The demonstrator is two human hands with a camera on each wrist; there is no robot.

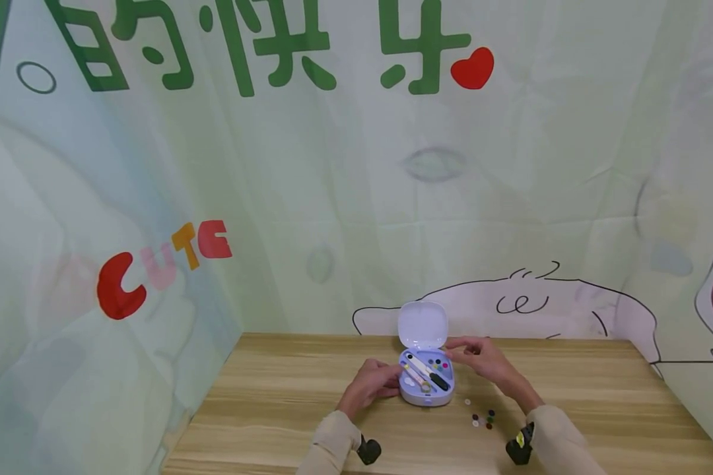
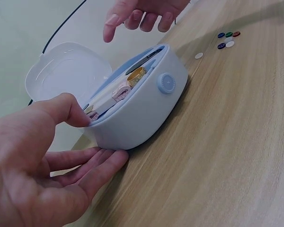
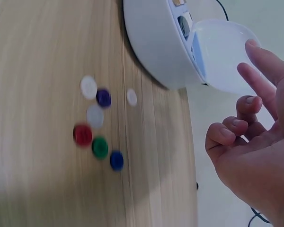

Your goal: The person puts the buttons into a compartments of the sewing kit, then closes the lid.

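Note:
A white and pale blue sewing box (image 1: 426,400) stands on the wooden table with its lid (image 1: 423,324) raised. My left hand (image 1: 373,384) holds the box at its left side, thumb on the rim and fingers low against the wall. Inside lie a long tool with a black end (image 1: 438,380), a gold thimble (image 2: 137,76) and a pinkish rolled strip (image 2: 121,91). Small coloured dots show in the back right compartment. Near the lid's hinge on the right, my right hand (image 1: 481,357) hovers with extended thumb and index finger, its other fingers loosely bent, nothing in it.
Several loose buttons lie right of the box in front, among them a red one (image 3: 82,135), a green one (image 3: 100,147) and a blue one (image 3: 117,161). One white button (image 3: 131,97) is closer to the box. A printed cloth backdrop (image 1: 344,198) rises behind the table (image 1: 261,396).

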